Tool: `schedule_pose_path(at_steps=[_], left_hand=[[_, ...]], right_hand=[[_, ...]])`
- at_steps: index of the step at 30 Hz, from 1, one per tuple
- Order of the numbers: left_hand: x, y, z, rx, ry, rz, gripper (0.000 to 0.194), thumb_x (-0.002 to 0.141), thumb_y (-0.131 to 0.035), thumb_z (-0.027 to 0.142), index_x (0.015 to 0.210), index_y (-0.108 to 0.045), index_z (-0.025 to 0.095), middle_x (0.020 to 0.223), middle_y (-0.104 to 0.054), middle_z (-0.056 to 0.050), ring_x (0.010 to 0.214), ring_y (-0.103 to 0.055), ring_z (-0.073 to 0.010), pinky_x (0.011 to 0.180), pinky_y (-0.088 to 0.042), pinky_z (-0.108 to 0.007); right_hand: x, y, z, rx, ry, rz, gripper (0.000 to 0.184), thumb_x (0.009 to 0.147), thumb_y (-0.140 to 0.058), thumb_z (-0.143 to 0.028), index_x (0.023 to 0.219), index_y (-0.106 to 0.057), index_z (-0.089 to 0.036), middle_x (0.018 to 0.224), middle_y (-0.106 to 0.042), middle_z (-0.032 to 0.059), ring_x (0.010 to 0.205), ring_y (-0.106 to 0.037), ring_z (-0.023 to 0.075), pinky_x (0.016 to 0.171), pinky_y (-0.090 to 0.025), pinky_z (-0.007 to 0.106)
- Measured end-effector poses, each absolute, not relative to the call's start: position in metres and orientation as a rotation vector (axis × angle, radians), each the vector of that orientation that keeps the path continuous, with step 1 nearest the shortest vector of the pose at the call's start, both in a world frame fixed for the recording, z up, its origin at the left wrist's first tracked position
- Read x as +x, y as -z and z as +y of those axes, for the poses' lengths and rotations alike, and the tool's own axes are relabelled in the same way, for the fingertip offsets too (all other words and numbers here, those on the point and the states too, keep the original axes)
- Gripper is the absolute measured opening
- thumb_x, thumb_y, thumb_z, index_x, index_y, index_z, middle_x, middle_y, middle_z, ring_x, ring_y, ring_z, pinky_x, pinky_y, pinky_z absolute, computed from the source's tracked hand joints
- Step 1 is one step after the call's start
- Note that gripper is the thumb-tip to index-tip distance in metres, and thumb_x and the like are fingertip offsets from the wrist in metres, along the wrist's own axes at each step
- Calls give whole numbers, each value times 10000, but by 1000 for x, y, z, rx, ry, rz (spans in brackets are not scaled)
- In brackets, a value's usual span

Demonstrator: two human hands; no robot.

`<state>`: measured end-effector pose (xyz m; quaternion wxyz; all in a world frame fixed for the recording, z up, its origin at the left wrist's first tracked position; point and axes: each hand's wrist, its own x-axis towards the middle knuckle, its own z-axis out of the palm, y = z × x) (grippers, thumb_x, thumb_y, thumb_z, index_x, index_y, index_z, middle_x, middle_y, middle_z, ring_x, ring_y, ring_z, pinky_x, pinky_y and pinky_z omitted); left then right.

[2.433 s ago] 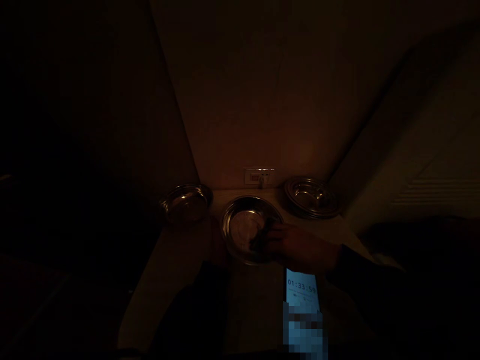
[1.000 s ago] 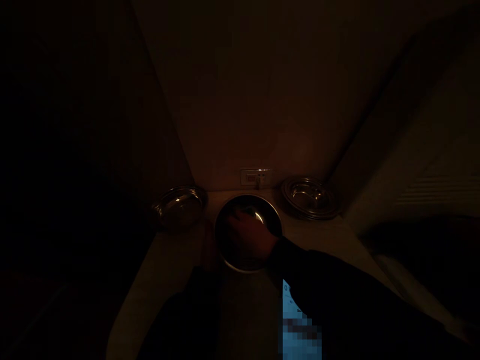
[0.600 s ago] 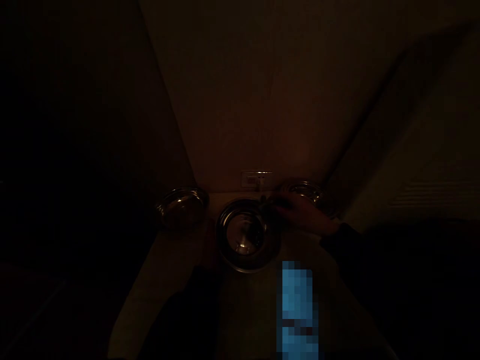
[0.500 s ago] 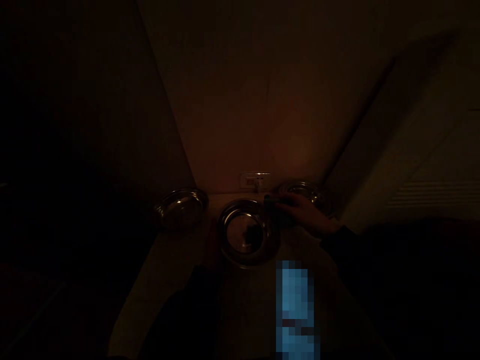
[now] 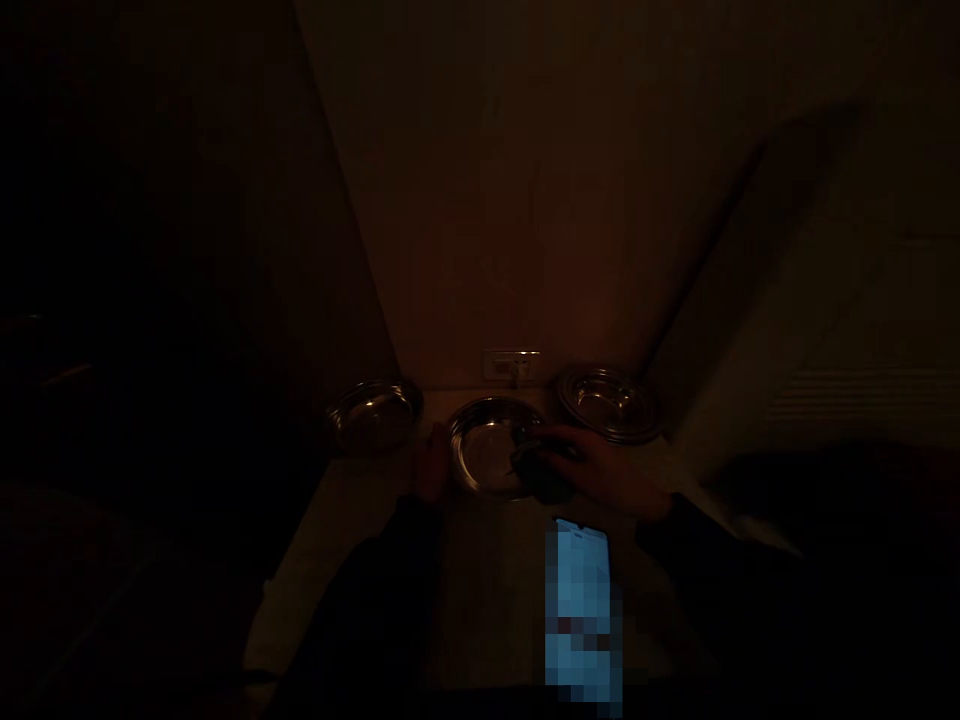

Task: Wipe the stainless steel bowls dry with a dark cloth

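Note:
In the dim head view a shiny round steel plate [image 5: 489,405] with a raised rim lies in the middle of the table. My right hand [image 5: 596,470] is closed around a bunched dark cloth [image 5: 544,475], which covers the plate's right side. At the plate's left edge is my left hand [image 5: 430,465], close against the rim; it is too dark to make out its fingers or whether it grips the plate.
Another steel dish [image 5: 373,415] stands at the back left of the table [image 5: 480,610], and what looks like a stack of steel plates [image 5: 607,405] at the back right. A lit phone [image 5: 585,600] lies in front. A socket panel [image 5: 511,364] is on the wall behind.
My right hand has moved the cloth from beyond the plate's right rim down and left onto its right side. The left hand now shows more clearly by the left rim.

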<state>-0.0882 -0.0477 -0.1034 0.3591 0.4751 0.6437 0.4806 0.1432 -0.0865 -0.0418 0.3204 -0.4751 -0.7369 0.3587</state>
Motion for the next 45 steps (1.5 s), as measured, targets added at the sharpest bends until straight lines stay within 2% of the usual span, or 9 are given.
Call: schedule_pose_path(at_steps=[5, 8, 11, 18, 25, 33, 36, 39, 45], left_hand=[[-92, 75, -95, 1183, -1304, 1781, 397, 843, -491, 445, 1037, -650, 136, 1161, -665, -151, 1100, -597, -293, 949, -441, -416], [-89, 64, -131, 1223, -1140, 1431, 457, 767, -596, 477, 1090, -651, 158, 1132, -688, -115, 981, -653, -273, 839, -519, -404], [-87, 59, -158, 1196, -1086, 1194, 508, 673, -705, 391, 1125, -638, 168, 1142, -694, -89, 1051, -637, -254, 914, -500, -378], [-122, 59, -186, 1059, -1188, 1335, 356, 675, -665, 400, 937, -689, 160, 1001, -735, -95, 963, -667, -270, 860, -513, -380], [-168, 91, -184, 1386, -968, 1608, 243, 690, -555, 305, 843, -677, 161, 933, -736, -109, 919, -672, -266, 886, -499, -402], [-171, 116, -191, 1703, -1024, 1953, 547, 796, -562, 303, 1304, -495, 113, 1300, -557, -195, 1219, -510, -307, 1027, -393, -469], [-170, 125, -202, 2043, -981, 1972, 489, 863, -505, 353, 1318, -513, 174, 1446, -425, -164, 1331, -398, -289, 1079, -349, -465], [-167, 132, -210, 2270, -634, 1881, 452, 882, -491, 404, 1296, -557, 235, 1455, -429, -149, 1348, -378, -319, 1086, -298, -555], [-157, 137, -213, 2428, -425, 1943, 585, 865, -489, 502, 1383, -467, 231, 1515, -300, -187, 1402, -250, -367, 1085, -198, -637]], right_hand=[[129, 47, -106, -1223, -824, -1962, 340, 865, -514, -243, 1186, -615, -195, 1213, -649, 79, 1106, -604, 218, 996, -446, 425], [112, 51, -121, -1202, -790, -1897, 339, 871, -514, -258, 1191, -605, -192, 1216, -644, 85, 1119, -595, 218, 1007, -440, 427], [93, 56, -142, -1148, -868, -1829, 362, 875, -526, -285, 1224, -576, -204, 1241, -627, 80, 1144, -578, 216, 1021, -434, 425], [72, 63, -188, -1030, -1137, -1860, 455, 895, -497, -289, 1346, -446, -279, 1346, -550, 55, 1181, -561, 202, 985, -480, 392], [67, 72, -196, -1241, -777, -2126, 478, 875, -476, -213, 1352, -437, -213, 1348, -535, 104, 1234, -508, 225, 1046, -412, 433], [36, 85, -197, -1174, -377, -2679, 472, 883, -487, -155, 1353, -472, -192, 1413, -477, 121, 1261, -463, 293, 1012, -417, 487], [29, 93, -197, -1227, -305, -2777, 390, 902, -460, -141, 1269, -556, -230, 1376, -525, 89, 1240, -477, 304, 988, -411, 529], [31, 96, -197, -1258, -298, -2771, 370, 897, -477, -151, 1248, -572, -221, 1343, -550, 109, 1203, -503, 302, 969, -416, 529], [39, 89, -197, -1223, -312, -2792, 400, 893, -467, -151, 1279, -546, -220, 1355, -541, 104, 1210, -504, 284, 979, -419, 492]])
